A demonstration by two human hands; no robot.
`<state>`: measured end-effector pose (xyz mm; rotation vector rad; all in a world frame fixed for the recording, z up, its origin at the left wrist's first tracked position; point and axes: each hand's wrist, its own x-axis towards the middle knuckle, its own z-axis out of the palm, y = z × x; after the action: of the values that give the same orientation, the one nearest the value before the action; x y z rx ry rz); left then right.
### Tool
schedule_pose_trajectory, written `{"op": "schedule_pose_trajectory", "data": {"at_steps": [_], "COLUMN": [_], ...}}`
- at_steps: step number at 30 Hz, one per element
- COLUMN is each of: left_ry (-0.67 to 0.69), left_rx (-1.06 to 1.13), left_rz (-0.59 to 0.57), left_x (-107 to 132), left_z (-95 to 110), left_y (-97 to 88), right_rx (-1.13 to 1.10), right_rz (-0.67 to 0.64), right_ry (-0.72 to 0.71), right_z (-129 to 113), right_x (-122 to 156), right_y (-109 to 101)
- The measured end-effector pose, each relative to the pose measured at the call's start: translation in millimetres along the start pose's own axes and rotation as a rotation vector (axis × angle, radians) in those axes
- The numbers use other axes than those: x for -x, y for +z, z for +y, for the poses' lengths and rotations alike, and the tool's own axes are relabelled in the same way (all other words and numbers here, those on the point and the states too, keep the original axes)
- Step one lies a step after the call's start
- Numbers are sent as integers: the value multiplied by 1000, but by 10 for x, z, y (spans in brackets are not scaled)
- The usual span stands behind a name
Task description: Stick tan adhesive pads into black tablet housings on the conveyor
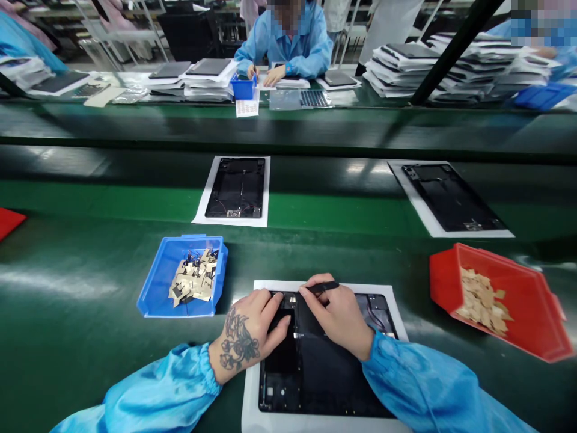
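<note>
An opened black tablet lies on a white sheet in front of me, its inner parts showing. My left hand rests over its upper left corner, with the index fingertip touching near the top edge and the thumb held apart. Between the fingers and thumb of my right hand is a slim black hand tool. Its tip is hidden by my fingers, close to the tablet's top edge, so its exact kind cannot be made out.
To the left stands a blue bin with small tan-backed pieces and dark bits; a red bin with tan pieces is at right. Two more opened tablets lie on sheets beyond. A co-worker sits across, among stacks.
</note>
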<state>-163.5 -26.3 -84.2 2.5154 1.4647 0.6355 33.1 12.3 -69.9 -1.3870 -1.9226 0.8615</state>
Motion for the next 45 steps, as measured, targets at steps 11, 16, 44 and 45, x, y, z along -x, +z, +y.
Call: {"op": "schedule_pose_trajectory", "data": {"at_steps": [11, 16, 44, 45], "left_ry": [24, 17, 7, 4], "left_rx": [49, 30, 57, 56], "left_rz": [-34, -83, -78, -82], "left_x": [-59, -64, -5, -7], "left_z": [2, 9, 22, 24], "left_y": [-65, -93, -27, -30], "right_rx": [65, 55, -435, -427], "right_rz": [-10, -17, -30, -49], "right_ry": [-36, -21, 135, 99], "right_z": [38, 61, 56, 44], "right_x": [17, 31, -33, -24], "right_y": [11, 27, -7, -1]}}
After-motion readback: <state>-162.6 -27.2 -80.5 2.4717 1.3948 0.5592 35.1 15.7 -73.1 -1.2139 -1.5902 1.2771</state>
